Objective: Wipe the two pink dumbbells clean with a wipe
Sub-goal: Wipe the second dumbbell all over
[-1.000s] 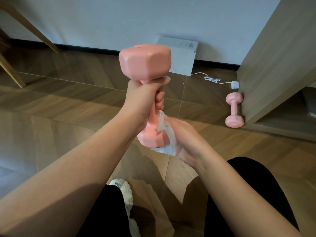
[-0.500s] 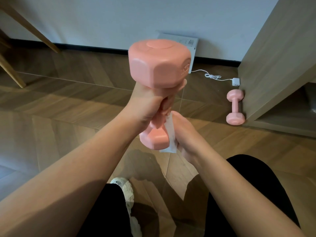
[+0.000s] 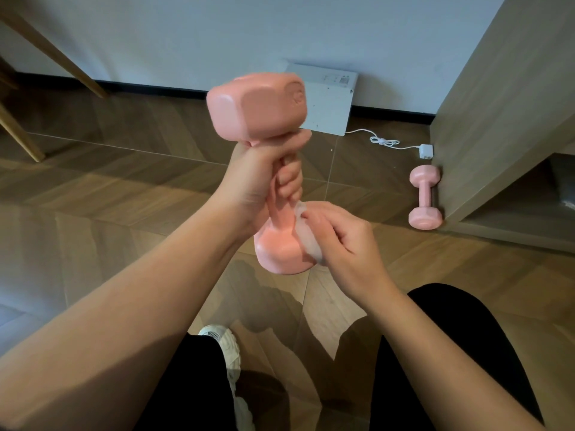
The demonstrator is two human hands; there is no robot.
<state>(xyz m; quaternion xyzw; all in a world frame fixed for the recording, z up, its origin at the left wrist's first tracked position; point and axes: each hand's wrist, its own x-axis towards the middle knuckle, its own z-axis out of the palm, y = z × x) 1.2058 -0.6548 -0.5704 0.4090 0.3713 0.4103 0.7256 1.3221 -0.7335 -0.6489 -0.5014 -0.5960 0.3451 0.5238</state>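
Two pink hexagonal-headed dumbbells: one held upright mid-frame (image 3: 273, 169), the other lying on the wood floor at right (image 3: 424, 197). The left hand (image 3: 258, 185) fists its handle; the right hand (image 3: 339, 237) pinches one white wipe (image 3: 306, 236) against its lower head.

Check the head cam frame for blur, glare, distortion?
Head view: top head of the held dumbbell is motion-smeared; the left hand and right hand with the wipe look sharper. Floor shows soft sheen and arm shadows. Wide-angle bends the baseboard line. The dumbbell on the floor is crisp.
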